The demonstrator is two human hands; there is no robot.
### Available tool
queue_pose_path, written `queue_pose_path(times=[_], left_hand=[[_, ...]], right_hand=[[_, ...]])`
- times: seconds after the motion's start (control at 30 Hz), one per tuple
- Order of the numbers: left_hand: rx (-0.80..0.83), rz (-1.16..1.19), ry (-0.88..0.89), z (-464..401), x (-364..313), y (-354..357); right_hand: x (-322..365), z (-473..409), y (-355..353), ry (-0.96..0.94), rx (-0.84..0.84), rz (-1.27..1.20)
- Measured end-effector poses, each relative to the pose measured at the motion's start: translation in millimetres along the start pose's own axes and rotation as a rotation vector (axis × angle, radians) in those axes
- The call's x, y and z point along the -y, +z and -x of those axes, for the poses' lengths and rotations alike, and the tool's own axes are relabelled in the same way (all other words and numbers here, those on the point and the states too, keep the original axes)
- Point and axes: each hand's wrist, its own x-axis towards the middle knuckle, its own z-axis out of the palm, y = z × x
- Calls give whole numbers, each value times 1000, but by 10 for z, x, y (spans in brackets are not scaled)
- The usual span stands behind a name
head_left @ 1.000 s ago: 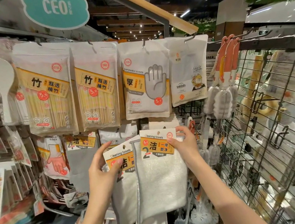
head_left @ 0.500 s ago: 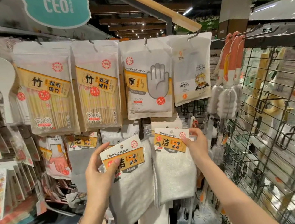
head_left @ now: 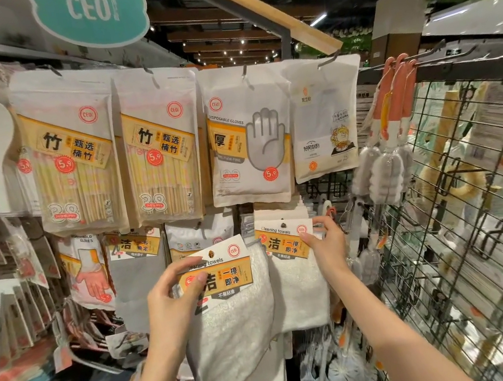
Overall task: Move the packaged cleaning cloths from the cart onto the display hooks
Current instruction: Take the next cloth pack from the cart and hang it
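Since a second ago the two cloth packs have split apart: they were overlapped in front of the person, now they sit side by side, and both have risen toward the lower row of hooks. Nearest, the left hand [head_left: 167, 301] has its grip pinched on the header card of the left cloth pack [head_left: 225, 299], thumb across the orange label, fingers behind; the pack is tilted, its hang hole at the top of the card free in the air and on no hook. The cloth under the card is off-white and nubbly with a grey edge strip, hanging limp and folding under its own weight. A little further, the right hand [head_left: 325, 244] grasps the right edge of the card of the right cloth pack [head_left: 294, 270], which has gone up and back against the stack of same-type cloths just behind it; its hang hole is level with the hook there, but whether the hook is through the hole cannot be told. Judgement: right pack is at or near seating, left pack is queued next. Beyond, the upper row carries the bamboo chopstick packs [head_left: 75, 164] and the disposable gloves pack [head_left: 248, 143], and the wire grid panel [head_left: 470, 219] runs off to the right. The cart is not clearly in view.
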Motion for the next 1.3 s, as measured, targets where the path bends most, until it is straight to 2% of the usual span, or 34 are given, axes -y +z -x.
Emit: queue_pose_path(times=[0.37,0.57,0.7,0.9,1.13,1.23,1.3], left_hand=[[-11,16,-32,-8,-18,2],[16,-46,-43,-50,69,-82],[22,-54,-16,-2,-9,-55],[34,-16,-32,71,-39,-26],[92,34,-55,155,-87,76],[107,27,-51,188,-82,126],[129,27,-47,213,-89,167]], right_hand=[[-82,-180,206,20,-122,126],[-84,-229,234,35,-184,326],[-64,-206,178,33,-151,350],[-76,4,39,-91,-97,400],[242,371,36,-247,153,270],[495,579,72,-234,392,79],[565,695,87,-275,547,168]])
